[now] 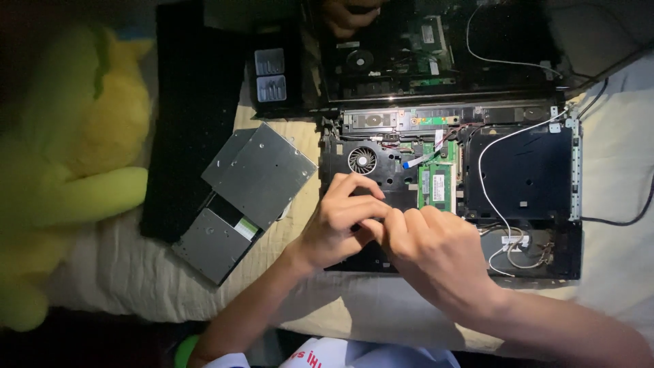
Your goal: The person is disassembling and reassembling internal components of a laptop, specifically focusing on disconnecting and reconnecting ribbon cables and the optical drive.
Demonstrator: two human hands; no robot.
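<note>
An opened black laptop base (524,170) lies on a pale cloth, its cooling fan (362,161), green memory board (436,185) and a loose white wire (487,160) exposed. My left hand (340,221) and my right hand (436,249) meet over the base's lower left part, just below the fan. The fingers of both hands are curled together at one spot; whatever they pinch is hidden between the fingertips. The glossy screen (436,48) stands behind the base and mirrors the parts.
Two grey metal drive units (262,170) (214,244) lie left of the laptop on a black keyboard panel (187,116). A small case of screwdriver bits (271,75) sits behind them. A yellow-green plush toy (75,150) fills the left side. A black cable (627,218) trails at right.
</note>
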